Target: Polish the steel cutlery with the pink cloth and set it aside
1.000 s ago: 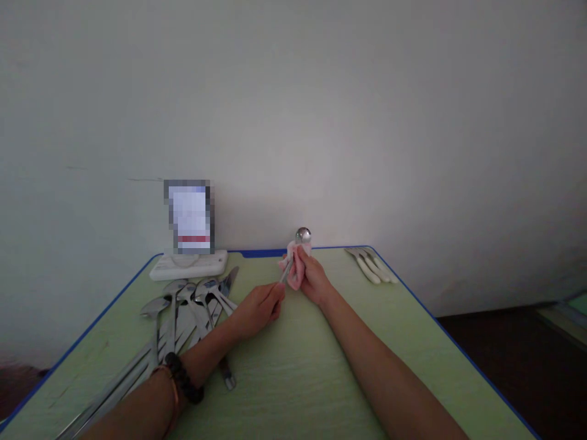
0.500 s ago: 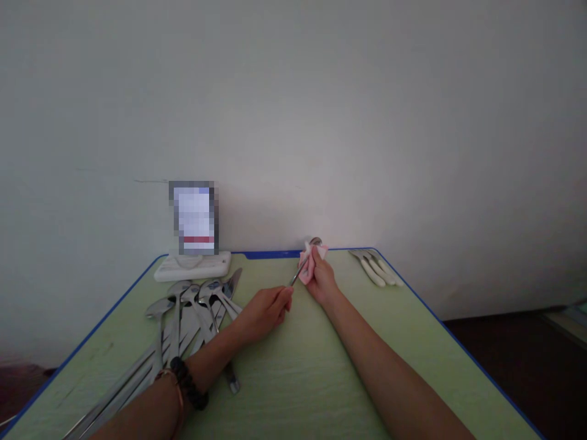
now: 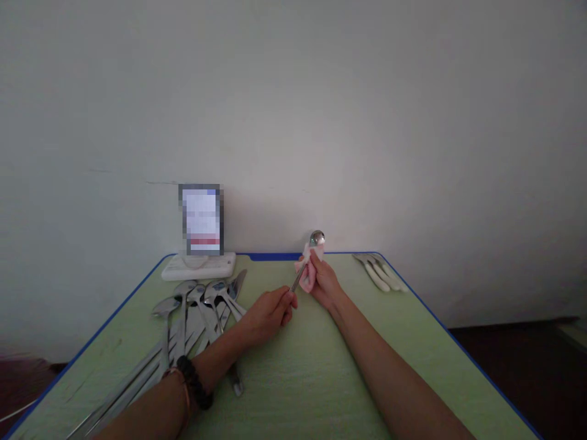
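A metal spoon [image 3: 317, 238] slants over the middle of the table, its bowl up and away from me. My left hand [image 3: 275, 308] grips the end of its handle. Folded around the spoon's neck, just below the bowl, is a pink cloth [image 3: 310, 276]. My right hand [image 3: 324, 281] pinches that cloth against the spoon, with the thumb on top. Some of the right fingers are hidden behind the cloth.
Several spoons [image 3: 166, 307] and other metal cutlery lie heaped on the left, partly under my left forearm. Forks with cream handles [image 3: 378, 275] rest at the back right. A blurred screen [image 3: 202, 220] stands on a white base [image 3: 199, 267] near the wall.
The spoon's bowl shows more fully above the cloth now. My right hand and the cloth have shifted slightly along it, and the whole view has moved a little.
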Available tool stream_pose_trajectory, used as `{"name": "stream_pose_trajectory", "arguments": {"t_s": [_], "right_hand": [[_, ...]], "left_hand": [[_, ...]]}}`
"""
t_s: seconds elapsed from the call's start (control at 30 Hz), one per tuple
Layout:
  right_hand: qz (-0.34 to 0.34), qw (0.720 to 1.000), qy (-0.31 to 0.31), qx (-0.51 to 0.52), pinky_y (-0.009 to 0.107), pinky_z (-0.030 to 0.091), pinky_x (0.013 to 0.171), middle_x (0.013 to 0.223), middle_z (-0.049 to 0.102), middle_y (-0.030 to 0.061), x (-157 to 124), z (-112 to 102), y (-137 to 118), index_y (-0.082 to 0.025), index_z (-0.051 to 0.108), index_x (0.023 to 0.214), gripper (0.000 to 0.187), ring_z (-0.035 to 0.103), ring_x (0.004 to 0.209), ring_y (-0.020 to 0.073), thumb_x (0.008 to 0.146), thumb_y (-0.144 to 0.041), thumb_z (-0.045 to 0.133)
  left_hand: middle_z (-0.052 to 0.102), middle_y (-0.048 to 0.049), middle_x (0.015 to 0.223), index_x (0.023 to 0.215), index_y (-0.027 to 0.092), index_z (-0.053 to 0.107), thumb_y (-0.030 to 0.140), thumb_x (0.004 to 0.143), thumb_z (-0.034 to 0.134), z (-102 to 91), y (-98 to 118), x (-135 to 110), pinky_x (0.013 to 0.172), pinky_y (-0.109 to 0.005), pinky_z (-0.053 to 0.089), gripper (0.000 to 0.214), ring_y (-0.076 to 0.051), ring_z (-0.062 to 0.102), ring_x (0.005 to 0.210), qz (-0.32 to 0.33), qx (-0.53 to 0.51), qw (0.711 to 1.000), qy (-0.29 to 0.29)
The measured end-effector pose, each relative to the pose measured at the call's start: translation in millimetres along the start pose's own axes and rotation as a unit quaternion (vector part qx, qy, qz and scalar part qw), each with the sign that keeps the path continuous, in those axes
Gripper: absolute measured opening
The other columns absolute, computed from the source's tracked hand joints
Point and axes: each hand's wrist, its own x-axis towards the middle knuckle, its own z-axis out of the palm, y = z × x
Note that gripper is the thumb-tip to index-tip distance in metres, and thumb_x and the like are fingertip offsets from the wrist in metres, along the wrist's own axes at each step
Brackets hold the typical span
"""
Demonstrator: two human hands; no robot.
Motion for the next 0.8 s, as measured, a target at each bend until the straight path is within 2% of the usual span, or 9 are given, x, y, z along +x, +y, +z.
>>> {"name": "stream_pose_trajectory", "arguments": {"t_s": [0.1, 0.2, 0.37, 0.53, 0.8], "right_hand": [[0.032, 0.994, -0.083, -0.063, 0.022, 0.047, 0.055, 0.061, 0.064, 0.0006, -6.5, 1.5, 1.3, -0.013, 0.062, 0.070, 0.029, 0.059, 0.054, 0.0108, 0.063, -0.039, 0.071], [0.049, 0.986, -0.130, -0.097, 0.024, 0.046, 0.058, 0.060, 0.064, 0.0015, -10.5, 2.7, 2.3, -0.013, 0.062, 0.072, 0.031, 0.060, 0.057, 0.0126, 0.063, -0.042, 0.071], [0.054, 0.981, -0.135, -0.130, 0.023, 0.043, 0.056, 0.061, 0.064, 0.0012, -12.0, 2.4, 3.8, -0.013, 0.062, 0.071, 0.028, 0.056, 0.055, 0.0109, 0.064, -0.038, 0.071], [0.041, 0.980, -0.134, -0.141, 0.023, 0.041, 0.054, 0.060, 0.063, -0.0005, -11.4, 1.3, 3.9, -0.013, 0.062, 0.069, 0.023, 0.053, 0.053, 0.0096, 0.061, -0.032, 0.073], [0.048, 0.962, -0.191, -0.188, 0.022, 0.038, 0.049, 0.055, 0.060, -0.0010, -9.9, -1.6, 3.9, -0.013, 0.060, 0.070, 0.022, 0.051, 0.050, 0.0094, 0.064, -0.032, 0.070]], "left_hand": [[0.042, 0.0055, 0.051, 0.072, 0.019, 0.044, 0.036, 0.089, 0.024, 0.5, -2.8, 1.8, 0.051, -0.022, 0.034, 0.032, -0.010, 0.041, 0.047, 0.004, 0.002, 1.000, 0.023], [0.043, 0.0046, 0.052, 0.068, 0.020, 0.042, 0.037, 0.089, 0.024, 0.7, -6.7, 3.9, 0.051, -0.023, 0.033, 0.033, -0.011, 0.041, 0.048, 0.011, 0.004, 0.999, 0.041], [0.042, 0.0051, 0.049, 0.065, 0.020, 0.039, 0.042, 0.089, 0.024, 0.3, -8.2, 5.1, 0.048, -0.023, 0.032, 0.035, -0.011, 0.040, 0.045, -0.017, 0.001, 0.996, 0.089], [0.041, 0.0056, 0.046, 0.063, 0.020, 0.039, 0.041, 0.088, 0.024, -0.5, -5.3, 5.1, 0.047, -0.023, 0.032, 0.036, -0.010, 0.040, 0.043, -0.024, -0.002, 0.995, 0.102], [0.042, 0.0055, 0.047, 0.062, 0.020, 0.040, 0.042, 0.088, 0.025, 0.6, -6.6, 4.5, 0.048, -0.023, 0.032, 0.038, -0.011, 0.042, 0.044, -0.023, 0.013, 0.995, 0.099]]}}
